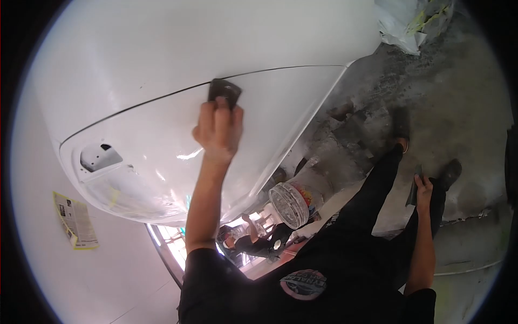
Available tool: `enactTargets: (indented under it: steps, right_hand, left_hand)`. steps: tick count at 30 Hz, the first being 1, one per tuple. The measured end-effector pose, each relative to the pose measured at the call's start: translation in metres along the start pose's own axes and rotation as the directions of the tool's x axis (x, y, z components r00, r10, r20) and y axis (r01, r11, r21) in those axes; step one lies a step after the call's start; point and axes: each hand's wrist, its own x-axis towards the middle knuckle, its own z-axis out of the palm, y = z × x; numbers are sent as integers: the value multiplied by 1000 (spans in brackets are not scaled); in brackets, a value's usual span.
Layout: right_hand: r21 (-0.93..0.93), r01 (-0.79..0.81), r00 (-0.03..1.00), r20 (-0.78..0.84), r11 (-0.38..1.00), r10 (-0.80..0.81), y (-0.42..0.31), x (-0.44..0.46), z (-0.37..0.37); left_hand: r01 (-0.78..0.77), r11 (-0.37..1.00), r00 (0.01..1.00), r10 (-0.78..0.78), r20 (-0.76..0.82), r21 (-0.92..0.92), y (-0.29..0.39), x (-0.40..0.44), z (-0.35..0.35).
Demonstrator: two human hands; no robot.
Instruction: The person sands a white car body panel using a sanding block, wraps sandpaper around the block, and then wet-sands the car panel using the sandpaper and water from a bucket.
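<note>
My left hand (218,127) is closed on a dark sanding block (225,93), its fingers bent over the near end. The block lies against a white vehicle panel (275,102), touching a dark seam line. My right hand (424,189) hangs low beside my leg, its fingers closed round a thin dark flat strip (413,193). I cannot make out what the strip is made of. To the left of the block, the panel has a recess with holes (101,157).
A dusty white bucket (290,205) stands below the panel's edge. Another person (251,243) is in the background. Crumpled plastic sheeting (413,24) lies at upper right. A printed sheet (75,221) is on the white surface at left. The concrete floor (464,97) is stained and dusty.
</note>
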Motion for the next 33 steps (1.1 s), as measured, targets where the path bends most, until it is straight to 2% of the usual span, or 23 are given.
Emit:
enactTargets:
  steps: [5,8,12,13,17,19,20,21,23,25,28,31,32,33]
  right_hand:
    - [35,-100,994,41,994,99,-23,9,26]
    - [66,-165,984,77,984,160,-37,11,27]
    - [32,-162,987,-4,986,162,-14,20,12]
    - [13,-150,989,-15,989,150,-9,24,11]
    - [119,-212,975,-42,970,219,15,35,-2]
    - [107,-279,960,-5,954,281,53,47,-15]
    - [83,-200,980,9,976,200,65,51,-18]
    - [65,-117,993,23,991,116,69,57,-20]
    - [116,-291,955,100,950,280,43,67,-14]
    - [95,-266,964,43,959,263,55,74,-11]
    - [148,-323,946,78,935,315,42,77,-11]
    - [145,-374,925,-12,916,380,62,87,-9]
    - [135,-382,922,128,914,366,56,91,-14]
    - [162,-395,915,159,904,371,54,95,-12]
  left_hand:
    - [79,997,997,-80,18,17,41,-11,51]
    - [112,990,988,-103,119,-80,67,-30,84]
    - [107,975,979,-69,190,-196,107,-44,137]
    - [100,980,975,-62,212,-174,118,-49,152]
    - [161,952,973,-109,204,-261,151,-61,203]
    - [214,945,930,-120,347,-246,163,-66,214]
    - [255,933,908,-140,395,-254,168,-77,226]
    - [179,944,955,-98,281,-278,171,-78,242]
    - [196,935,930,-82,358,-295,184,-80,258]
    - [179,939,929,-64,365,-293,199,-81,276]
    - [157,944,930,-43,364,-290,218,-88,312]
    - [152,951,920,-37,390,-268,230,-94,333]
    - [168,939,927,-46,373,-301,232,-98,338]
    - [181,925,934,-55,352,-334,234,-95,342]
